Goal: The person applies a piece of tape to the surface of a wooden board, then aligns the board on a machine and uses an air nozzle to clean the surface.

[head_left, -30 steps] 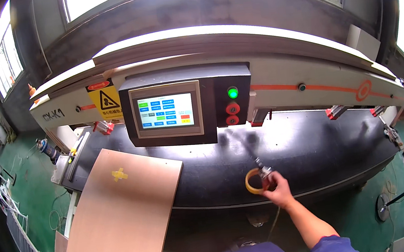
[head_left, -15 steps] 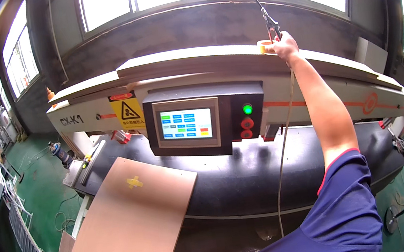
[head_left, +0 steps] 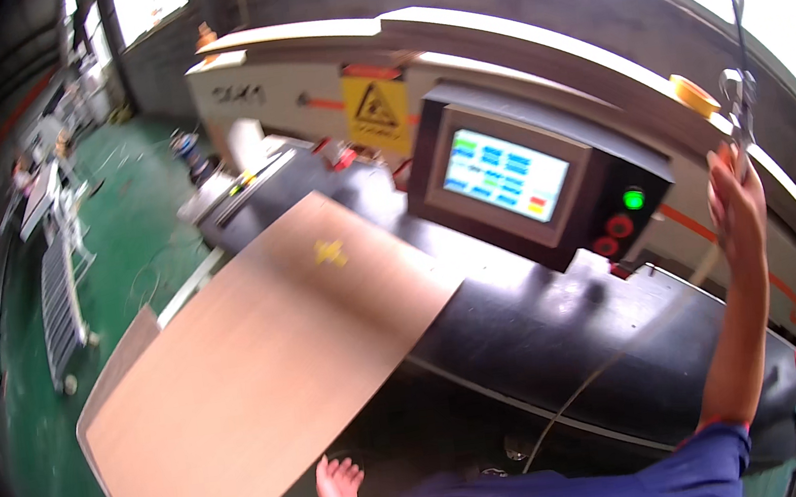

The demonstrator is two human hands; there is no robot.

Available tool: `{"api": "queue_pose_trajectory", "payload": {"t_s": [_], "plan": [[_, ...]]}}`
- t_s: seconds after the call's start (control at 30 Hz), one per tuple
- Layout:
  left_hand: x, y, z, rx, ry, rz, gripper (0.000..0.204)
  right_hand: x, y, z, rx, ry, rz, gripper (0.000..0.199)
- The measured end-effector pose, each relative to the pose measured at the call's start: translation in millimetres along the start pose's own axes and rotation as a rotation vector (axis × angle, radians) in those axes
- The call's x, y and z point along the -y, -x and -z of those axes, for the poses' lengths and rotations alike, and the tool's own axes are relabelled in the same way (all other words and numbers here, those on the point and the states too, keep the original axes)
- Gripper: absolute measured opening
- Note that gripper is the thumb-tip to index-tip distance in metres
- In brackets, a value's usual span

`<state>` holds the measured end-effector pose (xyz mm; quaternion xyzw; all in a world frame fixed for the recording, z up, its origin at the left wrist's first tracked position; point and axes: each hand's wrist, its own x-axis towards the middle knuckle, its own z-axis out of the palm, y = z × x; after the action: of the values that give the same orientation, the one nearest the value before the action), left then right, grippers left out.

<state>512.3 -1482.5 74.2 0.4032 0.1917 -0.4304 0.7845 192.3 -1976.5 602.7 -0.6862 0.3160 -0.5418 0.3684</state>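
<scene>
Right hand (head_left: pixel 737 192) grips air gun (head_left: pixel 738 97) at two o'clock; judged light, rigid, best held by its handle, though blur obscures finger contact. Left hand (head_left: pixel 340 486), seven o'clock: empty, fingers spread.

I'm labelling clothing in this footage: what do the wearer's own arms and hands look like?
Both the left hand and right hand are bare, without gloves. The right arm has a short dark blue sleeve edged in red; no sleeve shows on the left.

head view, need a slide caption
Right hand holding an air gun, left hand open beside a wood-coloured panel.
</scene>
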Motion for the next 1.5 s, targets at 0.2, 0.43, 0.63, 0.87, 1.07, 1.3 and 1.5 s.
{"api": "queue_pose_trajectory", "payload": {"t_s": [0.2, 0.43, 0.63, 0.87, 1.07, 1.3, 1.5], "plan": [[9.9, -46.3, -11.4, 0.183, 0.210, 0.001, 0.048, -47.9, 138.8, -64.1, 0.739, 0.173, -0.326, 0.029], [-4.3, -25.2, -117.0, -0.041, 0.382, -0.177, 0.067, -180.8, 225.8, -176.6, 1.122, 0.292, -0.447, 0.031], [3.0, -30.0, -77.9, 0.072, 0.606, -0.156, 0.057, -235.5, 192.4, -243.4, 0.697, 0.510, -0.463, 0.036], [48.9, 10.8, -56.8, 0.007, 0.402, -0.205, 0.056, -352.5, 152.0, -245.5, 0.588, 0.552, -0.454, 0.016], [40.2, 56.1, -74.9, -0.206, 0.321, -0.220, 0.052, -374.8, 168.4, -252.7, 0.770, 0.542, -0.516, 0.016], [19.1, 68.0, -81.8, -0.423, 0.281, -0.166, 0.046, -367.9, 185.1, -251.4, 0.702, 0.636, -0.324, 0.018], [-19.1, 67.0, -46.0, -0.589, 0.199, -0.231, 0.045, -373.2, 234.3, -226.9, 0.655, 0.398, -0.382, 0.022]]}}
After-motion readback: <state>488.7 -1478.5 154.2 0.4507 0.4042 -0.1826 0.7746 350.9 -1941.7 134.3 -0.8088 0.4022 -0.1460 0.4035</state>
